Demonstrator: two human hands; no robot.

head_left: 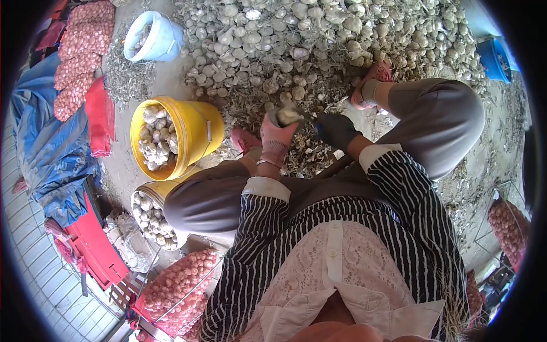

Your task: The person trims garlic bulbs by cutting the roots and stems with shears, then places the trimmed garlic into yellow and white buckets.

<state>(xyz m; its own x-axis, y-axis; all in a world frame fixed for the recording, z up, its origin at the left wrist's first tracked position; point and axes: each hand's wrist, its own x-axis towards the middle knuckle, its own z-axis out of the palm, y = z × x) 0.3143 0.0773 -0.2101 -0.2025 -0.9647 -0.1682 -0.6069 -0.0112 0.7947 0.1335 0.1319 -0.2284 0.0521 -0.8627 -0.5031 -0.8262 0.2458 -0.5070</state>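
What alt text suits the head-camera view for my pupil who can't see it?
A pink-gloved left hand holds a garlic bulb close to the dark-gloved right hand. A large garlic heap spreads ahead; a yellow bucket of bulbs stands left.

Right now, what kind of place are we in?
Probably a shed or storeroom for garlic, though I can't be sure. A big heap of garlic bulbs spreads out in front, a yellow bucket holds more, and bulging red net sacks are piled to the left.
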